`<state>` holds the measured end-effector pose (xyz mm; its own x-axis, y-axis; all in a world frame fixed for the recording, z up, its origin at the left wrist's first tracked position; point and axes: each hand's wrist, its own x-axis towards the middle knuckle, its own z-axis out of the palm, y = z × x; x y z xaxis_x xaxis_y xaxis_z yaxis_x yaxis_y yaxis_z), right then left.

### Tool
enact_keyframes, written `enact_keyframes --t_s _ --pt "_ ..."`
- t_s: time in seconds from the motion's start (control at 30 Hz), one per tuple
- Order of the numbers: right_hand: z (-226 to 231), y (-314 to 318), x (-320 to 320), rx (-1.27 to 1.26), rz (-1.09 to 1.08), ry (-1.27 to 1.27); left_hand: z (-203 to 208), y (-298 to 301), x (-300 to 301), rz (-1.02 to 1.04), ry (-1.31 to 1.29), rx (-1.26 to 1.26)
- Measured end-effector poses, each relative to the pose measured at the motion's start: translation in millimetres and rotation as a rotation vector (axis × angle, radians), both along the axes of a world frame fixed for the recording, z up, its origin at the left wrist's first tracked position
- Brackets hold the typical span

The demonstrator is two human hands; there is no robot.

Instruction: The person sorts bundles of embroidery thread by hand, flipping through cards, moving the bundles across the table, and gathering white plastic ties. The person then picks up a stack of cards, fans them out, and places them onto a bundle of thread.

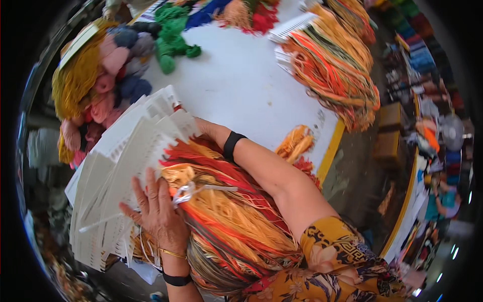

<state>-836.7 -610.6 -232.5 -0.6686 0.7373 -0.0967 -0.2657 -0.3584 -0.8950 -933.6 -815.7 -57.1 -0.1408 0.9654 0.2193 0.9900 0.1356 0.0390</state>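
A large bundle of thread skeins [236, 221] in orange, red, gold and dark olive lies close to my body. White plastic cord [188, 193] is knotted round it. At its left end fans a stack of white perforated cards [118, 166], with threads running from their edges. My left hand [158, 214] lies on the cards' near side, fingers spread and extended, beside the cord knot. My right forearm crosses over the bundle. Of my right hand [205, 128] only the wrist end shows at the cards' far side; its fingers are hidden behind the cards.
On the white table [236, 75], yarn hanks [95, 85] in mustard, pink and blue pile up at the left, with green yarn [173, 35] behind. Another carded orange bundle [334, 70] lies far right. A small orange skein [295, 143] sits near the yellow table edge [332, 151].
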Motion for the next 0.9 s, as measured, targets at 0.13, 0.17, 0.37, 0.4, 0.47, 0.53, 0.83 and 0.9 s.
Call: enact_keyframes --t_s 0.13,0.17,0.37,0.4,0.47,0.53,0.83,0.9 --pt "-11.6 -7.7 82.8 0.165 -0.086 -0.565 -11.8 -10.9 -1.7 0.02 0.089 0.016" --pt "3.6 -18.4 114.5 0.344 -0.033 -0.775 -11.7 -16.0 -5.6 0.02 0.106 0.009" --pt "20.8 -162.4 288.6 0.627 -0.025 -1.254 -18.1 -17.1 -9.1 -0.035 0.177 0.088" --pt "32.7 -187.7 299.3 0.478 0.046 -1.283 -24.5 -15.3 -11.7 -0.042 0.191 0.085" --pt "25.9 -247.6 302.1 0.108 -0.099 -1.107 -30.6 -14.7 -18.5 -0.049 0.196 0.106" --pt "7.1 -297.5 296.5 -0.04 -0.216 -0.946 -30.3 -15.6 -19.1 -0.073 0.194 0.153" --pt "12.8 -375.5 282.5 0.13 -0.651 -1.122 -17.3 -21.5 -22.1 -0.007 0.292 -0.043" --pt "15.4 -411.5 313.3 0.133 -0.624 -1.116 -21.9 -18.6 -20.2 -0.077 0.275 0.0"
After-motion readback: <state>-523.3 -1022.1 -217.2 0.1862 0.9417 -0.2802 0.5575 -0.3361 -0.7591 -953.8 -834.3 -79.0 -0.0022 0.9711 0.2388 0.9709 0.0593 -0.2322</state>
